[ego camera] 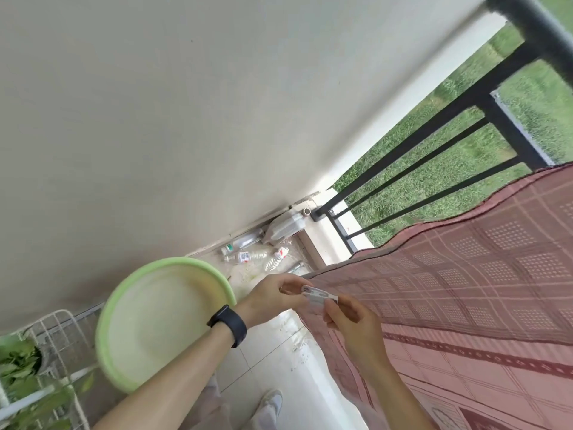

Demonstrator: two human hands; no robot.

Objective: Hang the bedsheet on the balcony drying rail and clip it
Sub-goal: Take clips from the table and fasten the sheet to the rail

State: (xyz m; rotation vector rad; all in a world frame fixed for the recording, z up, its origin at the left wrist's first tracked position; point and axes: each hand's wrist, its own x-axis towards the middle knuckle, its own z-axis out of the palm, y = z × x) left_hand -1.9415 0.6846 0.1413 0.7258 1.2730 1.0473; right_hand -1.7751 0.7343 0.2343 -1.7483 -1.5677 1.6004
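Observation:
A pink checked bedsheet (471, 274) hangs over the black balcony rail (527, 23) at the right and falls toward the floor. In front of its lower left edge both hands meet on white clothes clips (319, 294). My left hand (276, 296), with a black watch on the wrist, pinches the clips from the left. My right hand (350, 321) pinches them from the right, fingers curled round one end. How many clips there are is unclear.
A light green basin (124, 305) stands on the tiled floor at the left. Several empty plastic bottles (257, 252) lie in the far corner by the wall. A white wire rack (59, 342) with leafy plants sits lower left. Grass shows beyond the railing bars.

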